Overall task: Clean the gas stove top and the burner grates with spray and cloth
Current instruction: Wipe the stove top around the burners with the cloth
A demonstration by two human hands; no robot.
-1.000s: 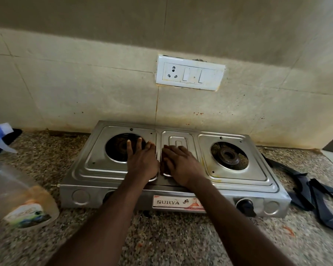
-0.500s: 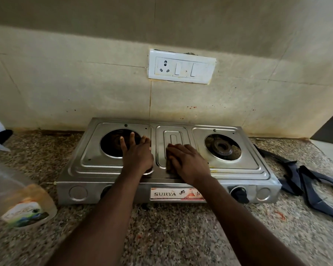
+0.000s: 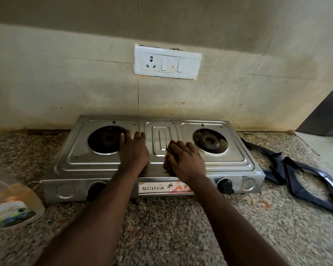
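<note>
A steel two-burner gas stove (image 3: 96,160) stands on the granite counter with its grates off. My left hand (image 3: 134,150) lies flat on the top, fingers straight, just right of the left burner (image 3: 106,140). My right hand (image 3: 185,160) rests on the front of the centre panel, fingers curled over a small dark cloth (image 3: 166,164) that shows only at its edge. The right burner (image 3: 210,143) is uncovered. Two black burner grates (image 3: 311,187) lie on the counter right of the stove. A clear spray bottle (image 3: 13,206) sits at the lower left, its top out of view.
A white socket and switch plate (image 3: 167,62) is on the stained tiled wall behind the stove. Black knobs (image 3: 224,186) stick out of the stove front. Speckled counter (image 3: 161,227) runs along the stove's front.
My right hand with the cloth has slid to the right across the centre panel, toward the right burner. My left hand has stayed flat on the stove. The view has shifted a little.
</note>
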